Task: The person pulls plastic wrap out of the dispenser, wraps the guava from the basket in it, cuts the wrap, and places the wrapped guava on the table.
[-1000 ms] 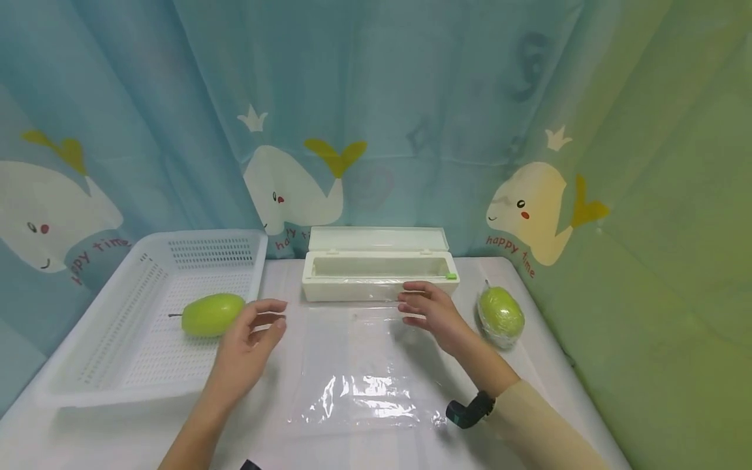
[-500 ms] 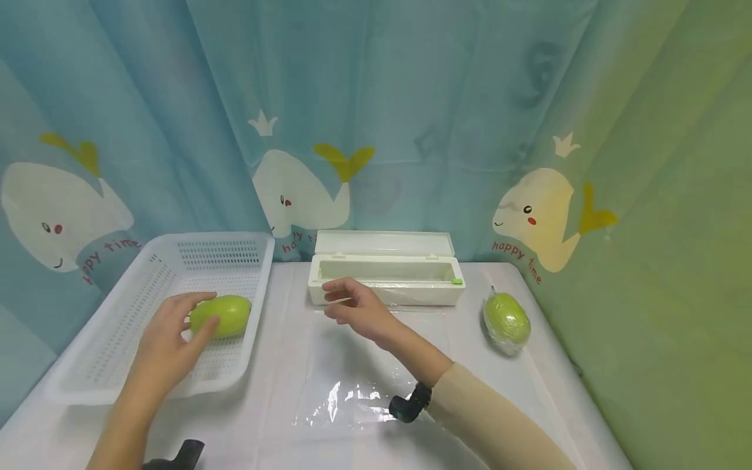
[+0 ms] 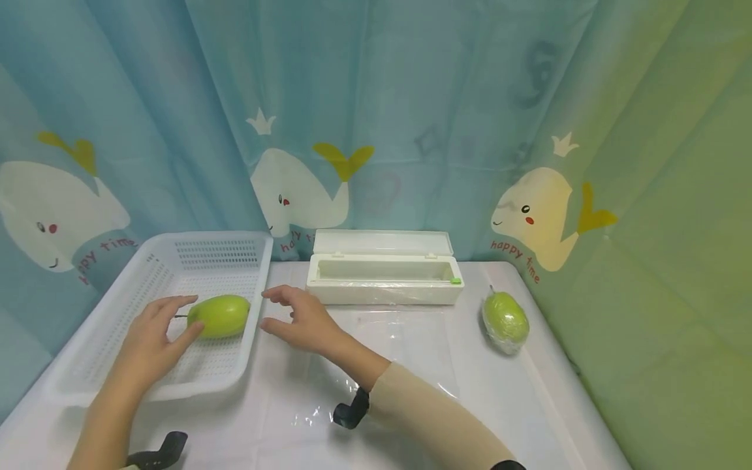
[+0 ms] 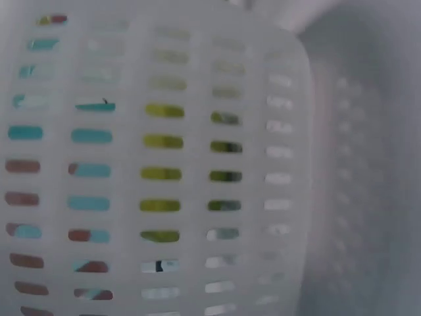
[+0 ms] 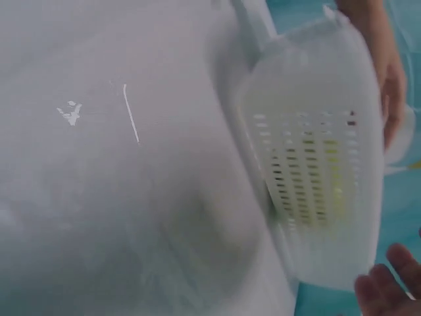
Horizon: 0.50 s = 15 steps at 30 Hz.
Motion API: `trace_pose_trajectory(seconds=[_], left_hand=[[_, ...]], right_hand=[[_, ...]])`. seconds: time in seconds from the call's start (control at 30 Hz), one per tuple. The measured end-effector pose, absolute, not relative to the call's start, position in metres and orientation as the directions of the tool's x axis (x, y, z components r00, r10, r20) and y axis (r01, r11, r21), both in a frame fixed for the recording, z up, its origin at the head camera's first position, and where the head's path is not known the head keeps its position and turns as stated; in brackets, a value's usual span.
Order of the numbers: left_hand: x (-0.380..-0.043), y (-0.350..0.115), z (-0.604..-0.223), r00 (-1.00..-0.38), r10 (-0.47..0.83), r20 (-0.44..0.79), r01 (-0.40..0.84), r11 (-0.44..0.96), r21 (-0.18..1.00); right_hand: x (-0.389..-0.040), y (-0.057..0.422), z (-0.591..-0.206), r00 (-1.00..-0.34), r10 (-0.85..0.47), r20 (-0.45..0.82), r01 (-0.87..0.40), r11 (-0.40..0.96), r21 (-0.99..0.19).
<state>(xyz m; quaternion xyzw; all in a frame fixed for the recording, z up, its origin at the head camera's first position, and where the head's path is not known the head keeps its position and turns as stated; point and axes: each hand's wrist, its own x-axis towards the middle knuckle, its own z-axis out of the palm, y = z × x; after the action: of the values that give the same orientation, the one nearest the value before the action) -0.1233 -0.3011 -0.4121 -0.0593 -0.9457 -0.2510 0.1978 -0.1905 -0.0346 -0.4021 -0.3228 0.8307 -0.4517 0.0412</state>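
A green fruit (image 3: 220, 316), mango- or papaya-like with a thin stem, lies in a white slotted plastic basket (image 3: 258, 339) at the left. My left hand (image 3: 149, 339) hovers at the fruit's stem end, fingers loosely bent and thumb along its near side; whether it touches cannot be made out. Just outside the basket's right rim is my right hand (image 3: 308, 320), its fingers spread toward the fruit and holding nothing. Clear plastic film (image 3: 411, 339) lies flat on the table under the right forearm. Through the slotted basket wall (image 4: 191, 158) in the left wrist view, yellow-green shows.
Behind the film stands a white cling-film dispenser box (image 3: 384, 294) with its lid raised and a green slider at its right end. At the right lies a second green fruit (image 3: 506, 321) wrapped in film. A whale-print curtain (image 3: 411, 130) hangs behind the table.
My left hand has gone from the fruit's right side over to its stem end. My right hand has travelled left from the dispenser front to the basket rim. The fruit stays in the basket.
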Motion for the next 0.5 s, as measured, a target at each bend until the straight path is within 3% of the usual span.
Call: trace_pose_trajectory(seconds=[0.23, 0.5], left_hand=[[-0.138, -0.308, -0.413, -0.967, 0.075, 0.242, 0.164, 0.913, 0.373], [-0.148, -0.31, -0.418, -0.982, 0.1, 0.158, 0.153, 0.916, 0.37]], right_hand=[[-0.193, -0.071, -0.407, -0.693, -0.628, 0.354, -0.714, 0.533, -0.454], [-0.19, -0.1, -0.406, -0.64, -0.685, 0.349, -0.765, 0.613, -0.2]])
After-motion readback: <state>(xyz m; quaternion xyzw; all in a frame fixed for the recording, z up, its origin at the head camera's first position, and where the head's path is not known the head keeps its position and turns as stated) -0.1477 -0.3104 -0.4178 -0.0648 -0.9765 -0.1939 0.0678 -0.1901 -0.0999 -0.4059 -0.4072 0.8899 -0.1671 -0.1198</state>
